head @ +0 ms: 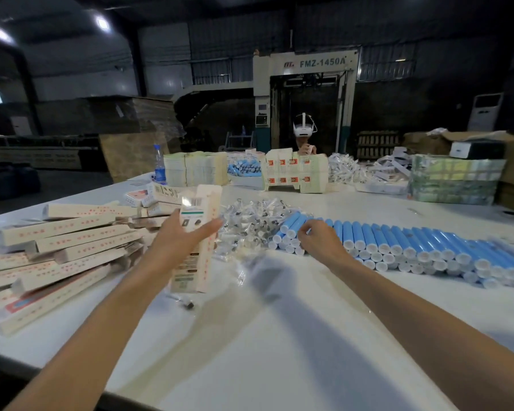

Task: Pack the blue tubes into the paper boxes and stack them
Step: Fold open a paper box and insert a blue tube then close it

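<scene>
My left hand (178,235) holds a long cream paper box (201,232) upright, its top flap open. My right hand (319,237) reaches onto the left end of a long row of blue tubes (398,241) with white caps, fingers curled on a tube (291,223) at the top of the pile. To the left lies a loose heap of packed paper boxes (63,247) on the white table (279,336).
A pile of small clear-wrapped items (250,221) lies between the box and the tubes. Stacks of flat cartons (296,173), a water bottle (160,169) and bundled packs (454,179) stand at the far side, where another person (304,137) sits.
</scene>
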Action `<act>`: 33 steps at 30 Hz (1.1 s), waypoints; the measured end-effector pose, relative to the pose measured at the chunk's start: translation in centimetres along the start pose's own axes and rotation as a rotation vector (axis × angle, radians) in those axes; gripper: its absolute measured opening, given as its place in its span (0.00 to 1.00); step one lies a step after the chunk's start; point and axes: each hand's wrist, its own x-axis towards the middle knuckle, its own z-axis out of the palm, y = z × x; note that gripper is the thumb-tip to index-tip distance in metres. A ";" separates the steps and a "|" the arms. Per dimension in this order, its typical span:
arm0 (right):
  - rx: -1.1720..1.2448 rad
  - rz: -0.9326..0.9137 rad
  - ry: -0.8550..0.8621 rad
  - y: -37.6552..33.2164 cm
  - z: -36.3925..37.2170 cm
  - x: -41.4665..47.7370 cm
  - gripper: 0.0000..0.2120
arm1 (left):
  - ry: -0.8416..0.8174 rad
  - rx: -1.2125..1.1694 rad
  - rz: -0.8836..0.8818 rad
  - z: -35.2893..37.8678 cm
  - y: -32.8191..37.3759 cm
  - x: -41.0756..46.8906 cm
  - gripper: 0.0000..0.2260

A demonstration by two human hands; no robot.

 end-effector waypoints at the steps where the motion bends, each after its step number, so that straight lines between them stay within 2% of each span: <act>1: -0.070 0.014 0.006 -0.5 0.0 1.7 0.09 | -0.022 -0.081 -0.015 1.5 -0.3 0.2 0.28; 3: -0.192 0.037 0.012 -1.6 0.2 4.8 0.08 | -0.038 -0.185 -0.053 4.2 -1.7 0.8 0.28; 5: -0.307 0.063 -0.011 -2.5 0.6 7.5 0.06 | -0.077 -0.327 -0.100 6.2 -4.0 1.4 0.22; 7: -0.409 0.091 -0.060 -3.2 1.6 9.9 0.10 | -0.144 -0.535 -0.153 7.3 -5.8 1.7 0.14; 9: -0.488 0.123 -0.100 -3.5 2.9 11.6 0.17 | -0.163 -0.624 -0.151 7.7 -6.9 1.9 0.12; 16: -0.704 0.169 -0.134 -2.5 6.9 14.4 0.31 | -0.112 -0.559 -0.057 8.3 -8.0 1.9 0.08; 20: -0.747 0.200 -0.093 -2.6 7.7 14.9 0.28 | -0.185 -0.545 -0.012 8.3 -8.1 2.0 0.12; 25: -0.960 0.145 -0.109 -3.5 8.6 14.8 0.23 | -0.264 -0.521 0.022 8.4 -8.5 2.2 0.15; 33: -1.023 0.058 0.007 -3.9 8.7 13.7 0.36 | -0.294 -0.685 -0.013 8.3 -8.7 2.8 0.17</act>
